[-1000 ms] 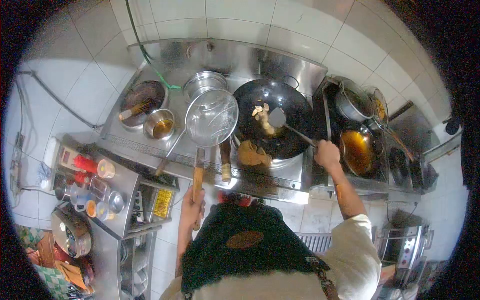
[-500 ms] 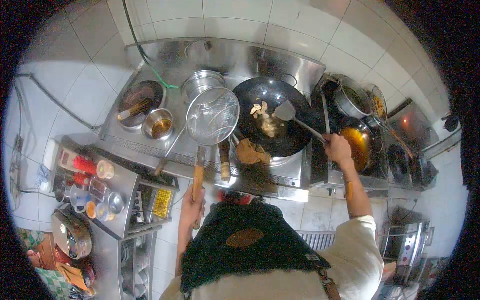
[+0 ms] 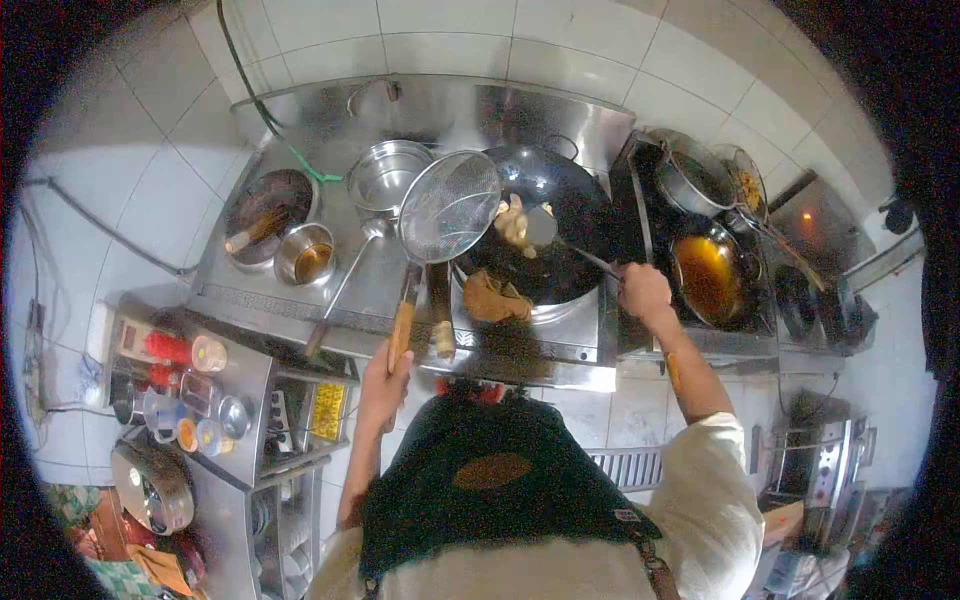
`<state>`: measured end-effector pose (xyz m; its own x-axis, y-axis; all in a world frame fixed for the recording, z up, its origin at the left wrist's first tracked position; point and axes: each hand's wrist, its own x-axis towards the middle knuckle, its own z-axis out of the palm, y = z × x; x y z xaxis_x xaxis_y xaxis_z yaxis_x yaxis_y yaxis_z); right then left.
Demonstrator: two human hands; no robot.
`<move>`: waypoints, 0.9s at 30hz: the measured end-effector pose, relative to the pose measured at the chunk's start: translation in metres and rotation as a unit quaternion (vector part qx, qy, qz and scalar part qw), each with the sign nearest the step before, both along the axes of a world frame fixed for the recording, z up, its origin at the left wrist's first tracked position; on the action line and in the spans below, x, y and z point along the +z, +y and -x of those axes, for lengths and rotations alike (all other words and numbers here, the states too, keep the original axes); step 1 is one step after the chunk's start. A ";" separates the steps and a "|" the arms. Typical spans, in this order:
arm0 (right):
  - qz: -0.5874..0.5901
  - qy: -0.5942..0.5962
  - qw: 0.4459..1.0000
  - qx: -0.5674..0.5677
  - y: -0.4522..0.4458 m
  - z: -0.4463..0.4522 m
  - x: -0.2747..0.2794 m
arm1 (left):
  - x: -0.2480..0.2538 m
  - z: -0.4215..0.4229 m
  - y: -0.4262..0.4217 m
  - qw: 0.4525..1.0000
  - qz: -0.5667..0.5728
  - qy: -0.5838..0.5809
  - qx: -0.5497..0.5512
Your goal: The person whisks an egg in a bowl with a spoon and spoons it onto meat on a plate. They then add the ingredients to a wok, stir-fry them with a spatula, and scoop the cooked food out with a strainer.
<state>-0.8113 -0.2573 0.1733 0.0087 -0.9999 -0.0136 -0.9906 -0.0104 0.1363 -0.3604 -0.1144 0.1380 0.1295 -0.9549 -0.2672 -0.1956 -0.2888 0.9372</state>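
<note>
My left hand (image 3: pixel 385 385) is wrapped around the wooden handle of a round mesh strainer (image 3: pixel 448 210). The strainer is tilted, its right rim overlapping the wok's left edge in view. Across from it, my right hand (image 3: pixel 645 292) grips the handle of a wok spatula (image 3: pixel 541 228), whose blade lies inside the black wok (image 3: pixel 575 205) against pale sliced food pieces (image 3: pixel 512 222). A brown cloth (image 3: pixel 492 297) sits at the wok's near left rim, beside a dark handle with a light end. Left of the strainer, a ladle (image 3: pixel 345 285) rests on the steel stove top.
A steel pot (image 3: pixel 390 175) stands behind the strainer. Further left are a pan with a bamboo brush (image 3: pixel 262 232) and a small pot of brown liquid (image 3: pixel 305 255). On the right, a wok of amber oil (image 3: pixel 708 280) sits near another pot (image 3: pixel 692 180). Seasoning containers (image 3: pixel 190 400) crowd the left shelf.
The strainer has moved right and tilted, now nearer the wok. The spatula has shifted left against the food, which is gathered closer to the wok's left side. The view has moved slightly.
</note>
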 end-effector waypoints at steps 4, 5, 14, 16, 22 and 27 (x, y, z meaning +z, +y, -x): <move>0.018 0.010 0.999 -0.026 0.000 0.007 0.023 | 0.012 0.009 -0.004 1.000 0.007 -0.026 0.014; 0.015 0.020 0.999 -0.036 0.000 0.008 0.027 | 0.006 0.008 -0.004 1.000 0.007 -0.027 0.014; 0.046 -0.064 0.996 -0.036 -0.003 0.022 0.015 | -0.015 -0.002 0.000 1.000 0.016 -0.015 0.007; 0.038 -0.094 0.994 -0.032 -0.004 0.024 0.016 | -0.020 -0.003 0.001 1.000 0.026 0.003 0.011; -0.005 -0.073 0.995 -0.061 -0.021 0.014 0.003 | -0.013 -0.003 0.007 0.998 0.020 0.025 0.055; 0.088 -0.106 0.990 -0.029 -0.051 -0.016 -0.022 | -0.007 -0.001 0.009 0.998 -0.003 0.042 0.056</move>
